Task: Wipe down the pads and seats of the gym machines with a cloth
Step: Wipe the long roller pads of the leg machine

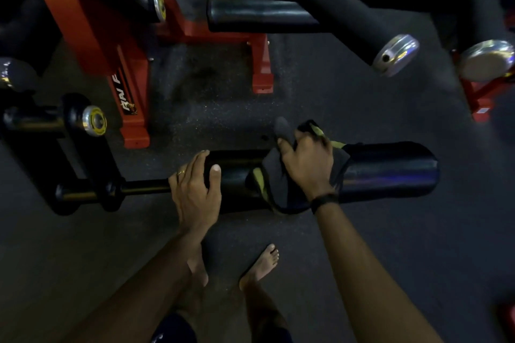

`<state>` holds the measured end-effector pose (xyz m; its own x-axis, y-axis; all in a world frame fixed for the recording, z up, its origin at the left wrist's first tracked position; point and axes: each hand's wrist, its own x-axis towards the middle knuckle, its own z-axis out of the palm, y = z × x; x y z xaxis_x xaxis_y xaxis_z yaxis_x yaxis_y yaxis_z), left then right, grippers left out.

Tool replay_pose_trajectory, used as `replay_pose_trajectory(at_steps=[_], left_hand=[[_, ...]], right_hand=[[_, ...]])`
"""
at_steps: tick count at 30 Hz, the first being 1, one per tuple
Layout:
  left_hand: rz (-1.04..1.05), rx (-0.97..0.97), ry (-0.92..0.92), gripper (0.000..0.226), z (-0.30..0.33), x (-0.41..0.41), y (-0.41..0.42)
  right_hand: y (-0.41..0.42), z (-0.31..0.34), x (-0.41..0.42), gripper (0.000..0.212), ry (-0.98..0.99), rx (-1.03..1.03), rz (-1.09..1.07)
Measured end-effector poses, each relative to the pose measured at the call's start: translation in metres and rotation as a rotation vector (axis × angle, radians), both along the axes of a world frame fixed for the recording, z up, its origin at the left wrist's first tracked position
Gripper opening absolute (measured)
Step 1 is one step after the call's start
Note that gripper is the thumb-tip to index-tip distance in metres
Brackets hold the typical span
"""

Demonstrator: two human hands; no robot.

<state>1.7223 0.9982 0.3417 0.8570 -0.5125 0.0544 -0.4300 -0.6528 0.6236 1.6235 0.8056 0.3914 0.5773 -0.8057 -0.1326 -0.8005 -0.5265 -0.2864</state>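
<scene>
A black roller pad (pixel 390 172) lies across the middle of the head view on a black steel arm (pixel 92 192). My left hand (pixel 195 189) grips the pad's left end, fingers curled over its top. My right hand (pixel 306 164) presses a dark cloth with yellow-green trim (pixel 267 186) against the pad's middle; the cloth drapes over the top and front. The pad's right end shines bare.
A red machine frame (pixel 92 44) stands at the back left, with another black roller pad (pixel 259 15) behind it. A long black roller with a chrome cap (pixel 395 54) angles across the top right. Bare feet (pixel 262 264) stand on the dark rubber floor below the pad.
</scene>
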Motion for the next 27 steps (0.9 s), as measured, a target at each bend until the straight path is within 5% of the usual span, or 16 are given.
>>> replay_pose_trajectory(at_steps=[4, 10, 14, 23, 27], left_hand=[[0.034, 0.015, 0.001, 0.039, 0.020, 0.013, -0.029], [-0.230, 0.393, -0.157, 0.051, 0.017, 0.004, -0.047], [-0.196, 0.384, -0.181, 0.048, 0.018, 0.000, -0.046], [0.061, 0.345, -0.135, 0.032, 0.037, -0.051, -0.047], [-0.114, 0.332, -0.078, 0.040, 0.042, -0.050, -0.108]], right_hand=[[0.026, -0.006, -0.056, 0.045, -0.146, -0.116, 0.121], [-0.046, -0.007, -0.062, 0.039, -0.040, -0.050, -0.015], [-0.095, 0.012, -0.047, 0.040, 0.117, 0.195, -0.206], [-0.005, -0.018, -0.135, 0.044, -0.205, -0.122, 0.049], [-0.037, -0.017, -0.132, 0.042, -0.184, -0.171, 0.037]])
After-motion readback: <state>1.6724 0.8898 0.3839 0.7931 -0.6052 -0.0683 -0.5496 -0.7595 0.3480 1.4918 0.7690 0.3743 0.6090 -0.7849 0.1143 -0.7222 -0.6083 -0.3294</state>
